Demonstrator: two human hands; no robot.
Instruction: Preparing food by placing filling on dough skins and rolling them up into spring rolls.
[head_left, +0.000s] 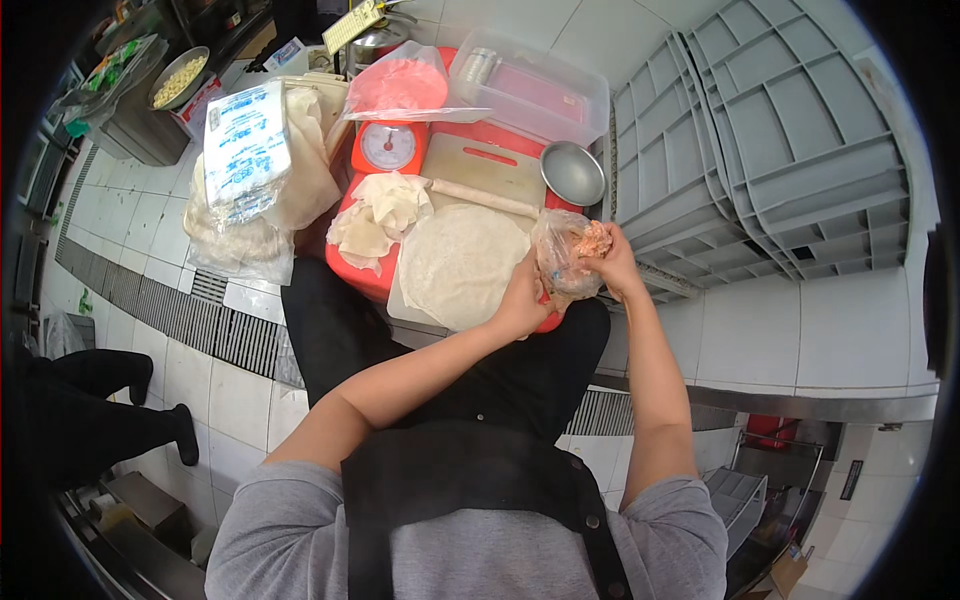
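My left hand (523, 301) grips the near edge of a clear plastic bag (559, 251) at the right end of the red work surface (360, 274). In my right hand (619, 264) is a lump of orange-pink filling (593, 240), held at the bag's opening. Left of the bag lies a stack of thin round wrappers (461, 262) on a pale cutting board (409, 306). Behind the stack a long, thin roll (484, 198) rests across another board (487, 169). Crumpled wrapper sheets (386, 214) sit to the left of the stack.
An orange dial scale (388, 147) carries a pink plate in plastic. Nearby are a metal bowl (572, 174) and a clear plastic bin (532, 94). Packaged wrappers (251, 150) are piled at left. Grey crates (750, 142) stand at right. Another person's legs (105, 420) show at far left.
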